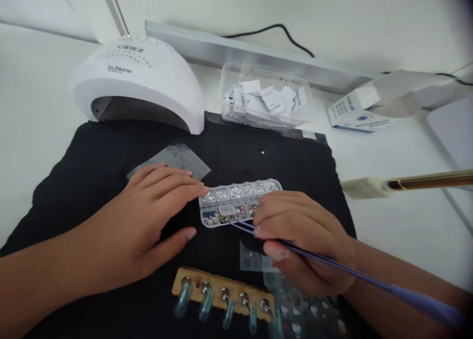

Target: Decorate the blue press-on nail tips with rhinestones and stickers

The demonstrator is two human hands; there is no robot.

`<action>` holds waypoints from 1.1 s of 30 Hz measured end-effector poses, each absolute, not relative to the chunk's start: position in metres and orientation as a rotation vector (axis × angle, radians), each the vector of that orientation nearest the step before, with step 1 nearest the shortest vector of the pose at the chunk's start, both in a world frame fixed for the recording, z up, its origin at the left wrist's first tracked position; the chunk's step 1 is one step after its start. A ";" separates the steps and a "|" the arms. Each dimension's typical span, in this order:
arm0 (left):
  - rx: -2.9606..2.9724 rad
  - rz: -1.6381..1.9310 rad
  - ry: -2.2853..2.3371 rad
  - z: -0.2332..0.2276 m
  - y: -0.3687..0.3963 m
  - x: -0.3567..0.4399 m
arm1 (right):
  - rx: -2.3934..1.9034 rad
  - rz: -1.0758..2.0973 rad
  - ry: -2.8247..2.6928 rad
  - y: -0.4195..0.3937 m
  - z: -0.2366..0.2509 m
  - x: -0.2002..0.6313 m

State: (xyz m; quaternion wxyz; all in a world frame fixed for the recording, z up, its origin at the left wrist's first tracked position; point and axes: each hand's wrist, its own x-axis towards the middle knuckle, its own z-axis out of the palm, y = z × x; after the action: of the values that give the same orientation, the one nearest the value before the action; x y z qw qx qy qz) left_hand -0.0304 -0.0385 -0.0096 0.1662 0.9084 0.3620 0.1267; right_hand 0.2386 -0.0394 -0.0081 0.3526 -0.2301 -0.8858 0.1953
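My right hand (306, 235) pinches a pair of blue-purple tweezers (332, 262). The tweezer tips reach into a lower compartment of a clear divided case (236, 193) of small rhinestones. With fingers stretched out and thumb apart, my left hand (158, 211) has its index fingertip at the case's upper left corner. Under the left fingers lies a translucent sheet (185, 159). Closer to me, a wooden strip (218, 282) carries several glossy blue-green nail tips (206, 303) on metal mounts. Sticker sheets (295, 304) lie partly beneath my right hand.
A white nail lamp (136, 83) stands at the back left on the black cloth (111, 147). Behind the case is a clear tub (266, 117) of white packets. An opened carton (358, 115) sits at the back right, near a brush (424, 181) entering from the right.
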 end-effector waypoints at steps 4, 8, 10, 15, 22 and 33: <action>2.578 0.377 1.036 -0.010 -0.039 -0.031 | -0.610 0.524 -2.277 -0.039 -0.008 0.238; 2.580 0.379 1.030 -0.009 -0.039 -0.030 | -0.637 0.544 -2.270 -0.039 -0.006 0.240; 2.584 0.376 1.026 -0.009 -0.039 -0.030 | -0.634 0.566 -2.270 -0.039 -0.006 0.241; 2.609 0.353 1.017 -0.010 -0.039 -0.031 | -0.603 0.531 -2.261 -0.040 -0.006 0.243; 2.609 0.342 1.024 -0.009 -0.039 -0.030 | -0.618 0.570 -2.235 -0.041 -0.005 0.245; 2.595 0.370 1.023 -0.009 -0.037 -0.030 | -0.603 0.736 -2.193 -0.038 -0.004 0.247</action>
State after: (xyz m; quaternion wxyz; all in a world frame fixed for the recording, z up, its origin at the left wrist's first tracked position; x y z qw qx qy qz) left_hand -0.0297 -0.0374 -0.0094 0.1632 0.9099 0.3586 0.1297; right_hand 0.2468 -0.0378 -0.0035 0.3667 -0.2348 -0.8534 0.2866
